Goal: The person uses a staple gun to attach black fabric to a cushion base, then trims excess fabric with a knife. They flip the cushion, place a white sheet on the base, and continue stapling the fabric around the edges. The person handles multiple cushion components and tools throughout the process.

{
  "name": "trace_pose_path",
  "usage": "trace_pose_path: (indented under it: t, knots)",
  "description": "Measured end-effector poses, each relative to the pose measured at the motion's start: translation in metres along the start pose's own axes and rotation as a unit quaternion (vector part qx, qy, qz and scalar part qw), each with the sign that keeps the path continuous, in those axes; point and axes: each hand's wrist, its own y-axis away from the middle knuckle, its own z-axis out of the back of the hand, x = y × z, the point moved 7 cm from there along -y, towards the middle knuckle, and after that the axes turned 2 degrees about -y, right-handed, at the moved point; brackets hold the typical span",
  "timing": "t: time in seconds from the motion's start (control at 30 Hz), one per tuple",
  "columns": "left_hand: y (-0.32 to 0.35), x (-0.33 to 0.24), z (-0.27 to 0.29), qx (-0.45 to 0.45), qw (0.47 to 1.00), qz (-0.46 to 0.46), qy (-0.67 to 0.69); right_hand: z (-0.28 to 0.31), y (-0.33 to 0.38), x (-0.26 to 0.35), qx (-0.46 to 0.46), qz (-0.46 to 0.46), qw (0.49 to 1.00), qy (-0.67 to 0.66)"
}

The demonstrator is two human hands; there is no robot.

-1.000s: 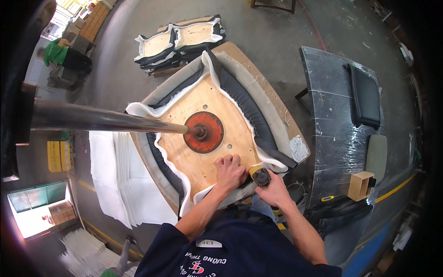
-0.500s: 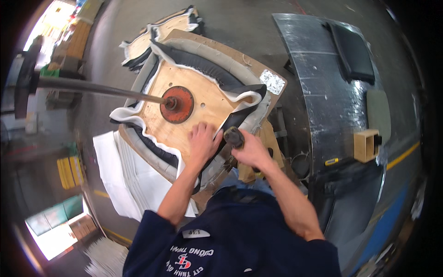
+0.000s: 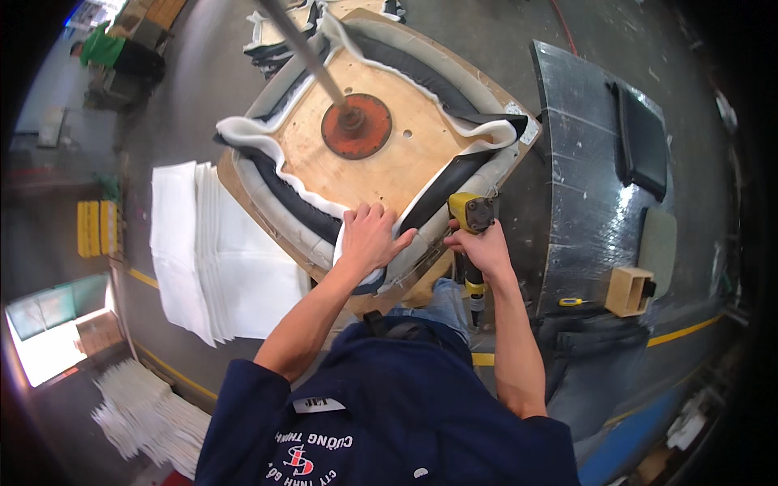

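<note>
In my right hand [image 3: 489, 253] is a yellow and black pneumatic staple gun [image 3: 464, 207], off the near right side of the seat cushion. The fingers of my left hand [image 3: 371, 241] lie stretched over the cushion's near corner, thumb apart, pressing on the cover edge. The upturned cushion has a plywood base [image 3: 324, 174], with black cover [image 3: 442, 189] and white lining [image 3: 292, 183] folded up around it. Pressed on the plywood is a round orange-red plate [image 3: 381, 138] at the end of a metal rod [image 3: 312, 61]. Padded grey edging [image 3: 255, 182] surrounds the cushion.
Stacked white sheets [image 3: 235, 267] lie to the left. On the right, a plastic-covered table [image 3: 575, 194] carries a black cushion [image 3: 636, 146], a small wooden box [image 3: 626, 290] and a yellow-handled tool [image 3: 570, 302]. A person in green [image 3: 105, 47] is at the far left.
The staple gun has moved away from the cushion's edge to the right, its yellow body now showing. My left hand has shifted onto the near corner. The whole view has turned and shifted.
</note>
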Motion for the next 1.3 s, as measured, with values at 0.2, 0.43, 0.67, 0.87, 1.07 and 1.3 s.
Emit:
trace_pose_path:
  t: [0.2, 0.43, 0.67, 0.87, 1.07, 1.3]
  knots:
    - [-0.011, 0.025, -0.006, -0.063, 0.991, 0.013, 0.119, -0.035, 0.013, 0.020, 0.038, -0.070, 0.996, 0.043]
    - [-0.012, 0.044, -0.012, -0.130, 0.976, 0.020, 0.174, -0.086, 0.008, 0.029, 0.076, -0.113, 0.985, 0.104]
    - [-0.007, 0.042, -0.015, -0.156, 0.973, 0.037, 0.165, -0.097, -0.001, 0.027, 0.068, -0.155, 0.971, 0.170]
    - [-0.007, 0.043, -0.010, -0.146, 0.977, 0.031, 0.154, -0.097, -0.008, 0.028, 0.084, -0.134, 0.973, 0.170]
    - [-0.001, 0.042, -0.010, -0.089, 0.993, 0.031, 0.073, -0.047, 0.005, 0.022, 0.066, -0.059, 0.995, 0.043]
    - [0.007, -0.008, -0.008, -0.038, 0.980, -0.195, -0.034, 0.044, -0.004, 0.015, -0.040, -0.042, 0.997, 0.059]
